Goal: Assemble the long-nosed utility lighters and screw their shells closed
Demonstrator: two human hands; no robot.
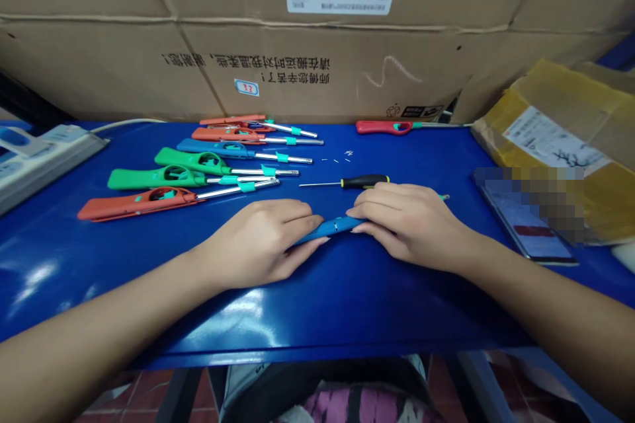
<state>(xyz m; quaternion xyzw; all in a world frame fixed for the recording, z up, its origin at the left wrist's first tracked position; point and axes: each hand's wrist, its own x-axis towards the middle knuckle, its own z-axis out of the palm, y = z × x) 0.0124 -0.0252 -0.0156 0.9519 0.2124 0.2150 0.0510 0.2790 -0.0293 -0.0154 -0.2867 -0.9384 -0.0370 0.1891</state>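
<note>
Both hands hold one blue lighter (335, 227) low over the blue table (223, 317). My left hand (265, 238) is closed round its left end, and my right hand (411, 225) grips the right part, hiding most of it. A greenish tip pokes out beyond the right hand. Just behind that hand lies a screwdriver (364, 182) with a black and yellow handle, its shaft pointing left. To the left rest several long lighters, among them an orange one (139, 203), a green one (149, 178) and a blue one (218, 147), with green tape on their metal tubes.
A large cardboard box (248, 46) stands along the back. Before it lies a red lighter (384, 127). At the right are a phone (526, 218) and a package with yellow tape (570, 139); a white power strip (49, 152) is at the left. Small white bits (337, 160) lie mid-table.
</note>
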